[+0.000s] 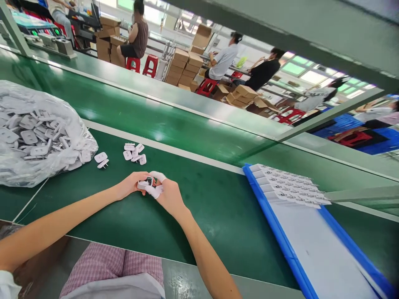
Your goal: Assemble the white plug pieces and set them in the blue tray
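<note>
left grip (132,183): we clasp the white casing (143,184) by its left side
right grip (171,193): we pinch its open right end
white casing: between both grips, over the green desk (218,224)

Red stools (150,65), bright windows (312,77)

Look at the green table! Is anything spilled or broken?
Nothing looks clearly broken. Two white plugs lie loose beside the clear bag, and a small heap sits jumbled nearby, which looks a bit spilled, though maybe somebody put them there. The held white piece shows its dark inside, perhaps just an open end.
</note>
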### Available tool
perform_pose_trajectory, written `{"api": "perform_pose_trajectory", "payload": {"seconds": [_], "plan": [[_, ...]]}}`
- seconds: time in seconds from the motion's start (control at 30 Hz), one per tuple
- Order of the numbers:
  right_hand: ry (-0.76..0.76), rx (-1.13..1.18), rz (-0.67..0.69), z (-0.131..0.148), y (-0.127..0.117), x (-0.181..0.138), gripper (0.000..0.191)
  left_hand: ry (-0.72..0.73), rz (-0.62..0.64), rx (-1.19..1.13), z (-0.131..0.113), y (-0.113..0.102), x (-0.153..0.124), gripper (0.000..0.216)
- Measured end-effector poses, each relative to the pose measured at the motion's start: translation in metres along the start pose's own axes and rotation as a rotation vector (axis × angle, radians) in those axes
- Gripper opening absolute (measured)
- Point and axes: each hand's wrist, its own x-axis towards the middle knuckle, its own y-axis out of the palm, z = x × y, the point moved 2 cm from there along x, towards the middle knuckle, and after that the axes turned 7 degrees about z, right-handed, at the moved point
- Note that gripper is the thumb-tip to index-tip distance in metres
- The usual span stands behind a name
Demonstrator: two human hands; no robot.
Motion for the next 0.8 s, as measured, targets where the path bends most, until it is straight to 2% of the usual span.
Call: {"api": "perform_pose_trajectory", "payload": {"seconds": [0.13,0.2,0.27,0.37,0.53,0.63,0.8], "plan": [[0.088,0.680,-0.211,-0.013,-0.011,-0.001,0.023,0.028,-0.024,0.001,-0.002,-0.005,0.003,0.031],[0.106,0.962,-0.203,-0.015,-0.015,0.001,0.018,0.026,-0.036,0.004,-0.004,-0.008,0.003,0.030],[0.116,1.110,-0.171,-0.014,-0.017,0.002,0.017,0.025,-0.033,0.005,-0.007,-0.009,0.002,0.030],[0.106,1.131,-0.159,-0.009,-0.017,0.002,0.012,0.036,0.034,-0.001,-0.009,-0.007,0.000,0.034],[0.079,0.945,-0.154,-0.005,-0.013,-0.001,0.011,-0.026,0.184,0.030,-0.003,-0.001,-0.003,0.046],[0.053,0.866,-0.158,-0.004,-0.009,-0.002,0.011,-0.066,0.184,0.187,0.002,0.002,-0.004,0.045],[0.051,0.782,-0.110,-0.004,-0.001,-0.004,0.012,-0.018,0.157,0.336,0.004,0.008,-0.004,0.036]]}}
